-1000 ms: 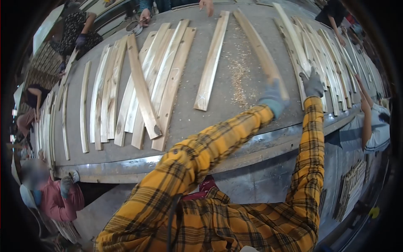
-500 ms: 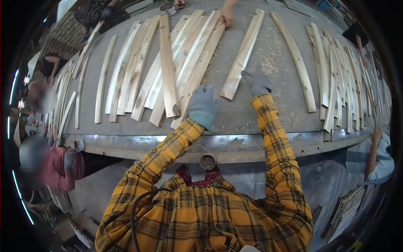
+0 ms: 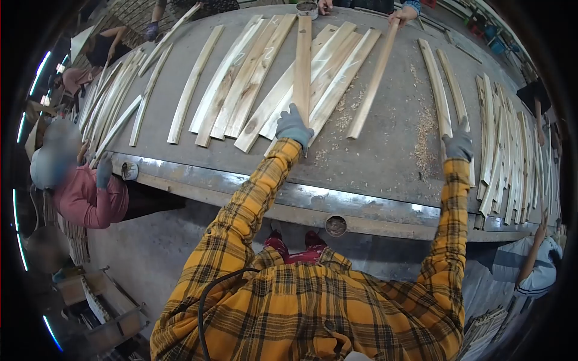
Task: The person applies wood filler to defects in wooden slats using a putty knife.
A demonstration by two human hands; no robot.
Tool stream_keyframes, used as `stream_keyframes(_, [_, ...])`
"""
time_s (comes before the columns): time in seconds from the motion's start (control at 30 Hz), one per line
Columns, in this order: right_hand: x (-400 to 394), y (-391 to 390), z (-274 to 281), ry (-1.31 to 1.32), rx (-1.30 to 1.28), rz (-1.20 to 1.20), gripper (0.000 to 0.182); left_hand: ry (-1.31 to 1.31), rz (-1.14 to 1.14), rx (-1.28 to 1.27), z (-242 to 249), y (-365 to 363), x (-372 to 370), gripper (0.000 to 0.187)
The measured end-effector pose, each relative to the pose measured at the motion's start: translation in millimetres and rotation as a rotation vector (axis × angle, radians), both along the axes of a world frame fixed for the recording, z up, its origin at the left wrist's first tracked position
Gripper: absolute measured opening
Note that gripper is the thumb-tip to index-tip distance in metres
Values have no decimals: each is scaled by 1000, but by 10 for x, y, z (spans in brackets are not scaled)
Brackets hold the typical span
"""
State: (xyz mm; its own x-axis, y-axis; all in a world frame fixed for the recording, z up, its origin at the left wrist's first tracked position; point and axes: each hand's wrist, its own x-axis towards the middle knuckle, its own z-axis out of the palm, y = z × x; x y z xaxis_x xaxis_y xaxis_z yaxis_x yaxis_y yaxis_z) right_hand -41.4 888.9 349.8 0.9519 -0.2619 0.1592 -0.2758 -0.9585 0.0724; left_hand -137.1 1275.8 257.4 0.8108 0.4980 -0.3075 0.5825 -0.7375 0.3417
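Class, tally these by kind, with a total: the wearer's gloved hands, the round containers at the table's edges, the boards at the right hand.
Gloved hands: 2
Round containers: 3
Boards at the right hand: 2
Total: 7

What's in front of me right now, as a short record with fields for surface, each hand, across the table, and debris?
Surface: grey table with wooden boards in groups
Left hand: gloved, on the near part of a crossing board that overlaps others
Right hand: gloved, by the near end of a right-side board; grip unclear
Across the table: a co-worker's hand at the far end of a separate board
Debris: wood shavings
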Motion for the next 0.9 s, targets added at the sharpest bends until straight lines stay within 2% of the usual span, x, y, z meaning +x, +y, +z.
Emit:
stream_keyframes(0.03, [-53, -78, 49, 2, -1, 5, 69, 17, 48, -19, 2, 33, 11, 86])
stream_keyframes(0.07, [-128, -146, 76, -36, -13, 36, 60, 21, 53, -21, -125, 165, -25, 86])
stream_keyframes(0.1, [-207, -213, 85, -76, -24, 68, 51, -102, 36, -279, -343, 404, -98, 86])
stream_keyframes(0.13, [-294, -307, 41, -75, -23, 74, 51, -229, 20, -535, -448, 616, -189, 86])
stream_keyframes(0.17, [-395, -399, -43, -55, 208, 249, 41, -223, 77, -958, -440, 740, -337, 79])
stream_keyframes(0.2, [-522, -413, -77, -29, 440, 423, 32, -221, 85, -957, -349, 796, -533, 79])
stream_keyframes(0.23, [-651, -392, -141, -22, 442, 428, 32, -255, 103, -1186, -254, 845, -748, 76])
stream_keyframes(0.27, [-835, -241, -157, 21, 716, 358, 26, -288, 121, -1412, -99, 838, -953, 73])
stream_keyframes(0.3, [-1002, -79, -175, 67, 987, 274, 23, -309, 140, -1398, 39, 805, -1130, 70])
stream_keyframes(0.33, [-1138, 62, -179, 78, 987, 270, 23, -301, 150, -1398, 14, 839, -1244, 70])
stream_keyframes(0.4, [-1374, 332, -156, 168, 1129, 210, 25, -286, 139, -1699, -82, 934, -1456, 65])
stream_keyframes(0.43, [-1469, 463, -156, 177, 1146, 223, 26, -315, 160, -1700, -158, 992, -1535, 55])
stream_keyframes(0.47, [-1558, 583, -173, 202, 1145, 214, 26, -302, 185, -1700, -195, 1038, -1612, 55])
stream_keyframes(0.53, [-1695, 802, -219, 184, 1324, 215, 27, -153, 335, -1824, -241, 1091, -1727, 53])
stream_keyframes(0.6, [-1808, 1042, -214, 227, 1339, 247, 27, -155, 347, -1788, -272, 1157, -1795, 56])
stream_keyframes(0.67, [-1888, 1279, -165, 295, 1237, 237, 27, -189, 318, -1817, -313, 1230, -1794, 58])
stream_keyframes(0.73, [-1932, 1405, -283, 313, 1279, 250, 27, -167, 258, -1906, -281, 1299, -1839, 58])
stream_keyframes(0.8, [-1981, 1605, -291, 372, 1354, 261, 27, -12, 240, -1983, -290, 1353, -1831, 59])
stream_keyframes(0.87, [-1989, 1704, -372, 391, 1305, 263, 28, -86, 234, -1914, -343, 1400, -1859, 56])
stream_keyframes(0.9, [-2021, 1778, -379, 414, 1292, 266, 28, -47, 324, -1933, -420, 1430, -1871, 55])
